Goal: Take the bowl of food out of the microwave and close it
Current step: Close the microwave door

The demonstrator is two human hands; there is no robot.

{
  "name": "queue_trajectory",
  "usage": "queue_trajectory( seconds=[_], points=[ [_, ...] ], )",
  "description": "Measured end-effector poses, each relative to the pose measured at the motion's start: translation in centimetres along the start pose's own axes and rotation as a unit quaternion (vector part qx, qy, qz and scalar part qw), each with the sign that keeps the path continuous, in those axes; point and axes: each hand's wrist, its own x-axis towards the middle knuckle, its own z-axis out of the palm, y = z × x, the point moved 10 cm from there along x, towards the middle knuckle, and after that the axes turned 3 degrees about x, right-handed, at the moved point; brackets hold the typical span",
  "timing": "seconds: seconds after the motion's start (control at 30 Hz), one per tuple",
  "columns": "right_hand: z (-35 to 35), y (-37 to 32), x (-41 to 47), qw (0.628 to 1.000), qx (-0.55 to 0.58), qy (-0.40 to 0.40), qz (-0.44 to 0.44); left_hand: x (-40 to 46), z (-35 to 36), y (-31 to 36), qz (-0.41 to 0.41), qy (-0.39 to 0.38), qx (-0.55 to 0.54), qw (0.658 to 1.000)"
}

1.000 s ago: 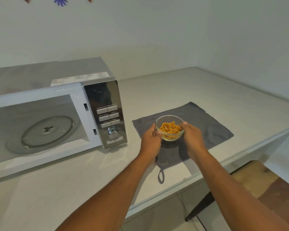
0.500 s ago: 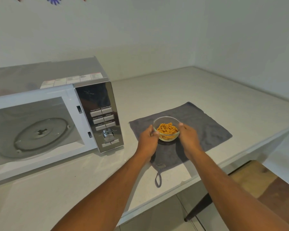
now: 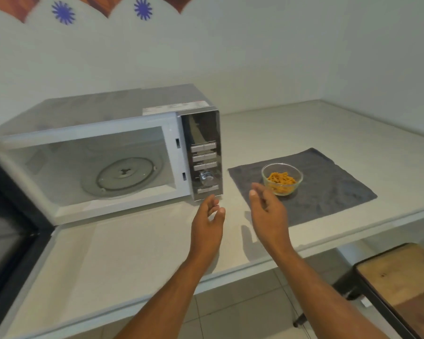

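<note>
A small glass bowl (image 3: 282,178) of orange food stands on a grey cloth (image 3: 328,187) to the right of the microwave (image 3: 113,113). The microwave's cavity is bare except for its glass turntable (image 3: 123,176). Its dark door (image 3: 8,228) hangs wide open at the far left. My left hand (image 3: 209,216) hovers in front of the control panel (image 3: 204,155), fingers loosely apart, holding nothing. Just left of the bowl and apart from it, my right hand (image 3: 267,211) is open above the cloth's near left part.
The white counter (image 3: 132,253) runs into a corner at the back right, with walls behind. Its front edge crosses under my forearms. A wooden-topped stool (image 3: 402,280) stands on the tiled floor at the lower right.
Both hands have let go of the bowl, which now rests on the cloth, and have drawn back toward me and to the left. My view has swung left, showing the open door.
</note>
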Motion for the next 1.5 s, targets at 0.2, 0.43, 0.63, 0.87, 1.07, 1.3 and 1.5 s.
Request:
queue_trajectory(
  seconds=[0.2,0.43,0.63,0.87,1.07,1.3,1.5],
  points=[
    [8.3,-3.5,-6.7,0.995,0.013,-0.100,0.007,-5.0,-10.9,-0.7,0.001,0.077,0.014,0.997],
    [17.3,-10.3,-15.5,0.978,0.032,-0.200,-0.045,-11.7,-23.2,0.2,0.023,0.187,0.003,0.982],
    [23.7,-20.5,-22.4,0.944,0.067,-0.282,-0.154,-17.0,-30.7,1.2,0.039,0.247,-0.009,0.968],
    [27.7,-34.0,-29.1,0.866,0.131,-0.340,-0.342,-20.3,-34.4,3.9,0.090,0.251,-0.117,0.957],
    [31.0,-36.8,-33.6,0.795,0.044,-0.437,-0.418,-20.9,-34.5,4.6,0.084,0.247,-0.079,0.962],
    [29.2,-35.1,-31.6,0.809,0.071,-0.446,-0.377,-21.2,-32.4,5.2,0.115,0.228,-0.086,0.963],
    [25.6,-32.7,-27.6,0.829,0.103,-0.459,-0.303,-21.1,-26.0,4.6,0.073,0.134,-0.098,0.983]
  ],
)
